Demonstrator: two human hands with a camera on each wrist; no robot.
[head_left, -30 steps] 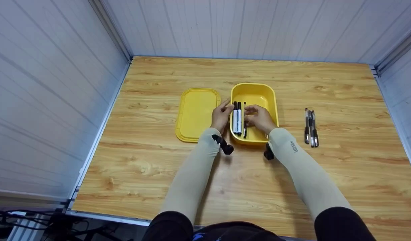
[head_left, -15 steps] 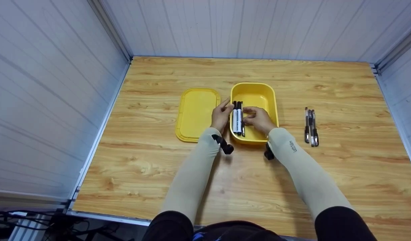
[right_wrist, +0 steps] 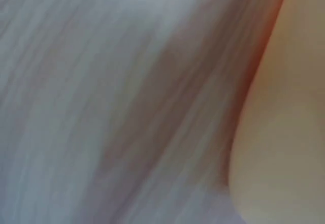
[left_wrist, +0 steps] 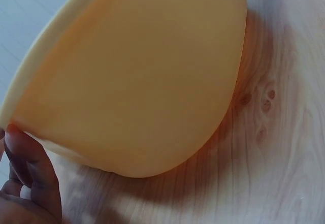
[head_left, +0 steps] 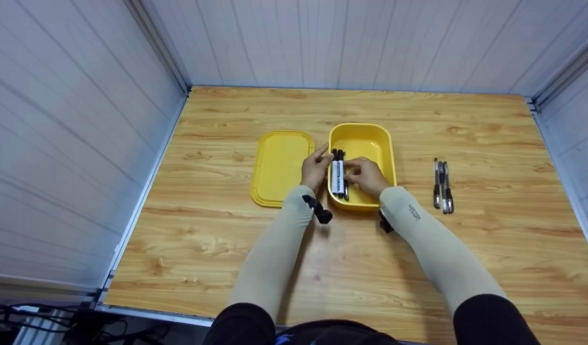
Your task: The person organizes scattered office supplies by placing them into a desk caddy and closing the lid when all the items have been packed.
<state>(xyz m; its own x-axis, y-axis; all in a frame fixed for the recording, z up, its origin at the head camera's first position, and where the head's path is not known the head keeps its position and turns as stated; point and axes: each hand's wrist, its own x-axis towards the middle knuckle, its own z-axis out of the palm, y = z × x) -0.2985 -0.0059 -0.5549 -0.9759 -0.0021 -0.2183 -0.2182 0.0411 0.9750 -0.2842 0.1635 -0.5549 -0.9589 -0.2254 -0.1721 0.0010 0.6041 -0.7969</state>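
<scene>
In the head view a yellow plastic box (head_left: 387,139) stands without its lid. Two white markers (head_left: 335,177) with black caps lie side by side along its left wall. A slim pen (head_left: 346,190) with a dark lower end lies right beside them, partly hidden by fingers. Inside the box, my right hand (head_left: 368,176) pinches this pen between thumb and fingers. My left hand (head_left: 314,171) grips the left wall, its thumb over the rim near the marker caps. The left wrist view has those fingers (left_wrist: 33,168) at the box's rim; the right wrist view lacks the hand.
The yellow lid (head_left: 282,167) lies flat left of the box, close to the left hand. Several clear pens (head_left: 443,187) with dark grips lie together to the right on the wooden table (head_left: 202,239). Pale panels (head_left: 294,43) enclose the back and sides.
My right hand has shifted left with the pen, bringing it up against the two markers. The left hand has stayed at the box's wall. The head view has tilted slightly.
</scene>
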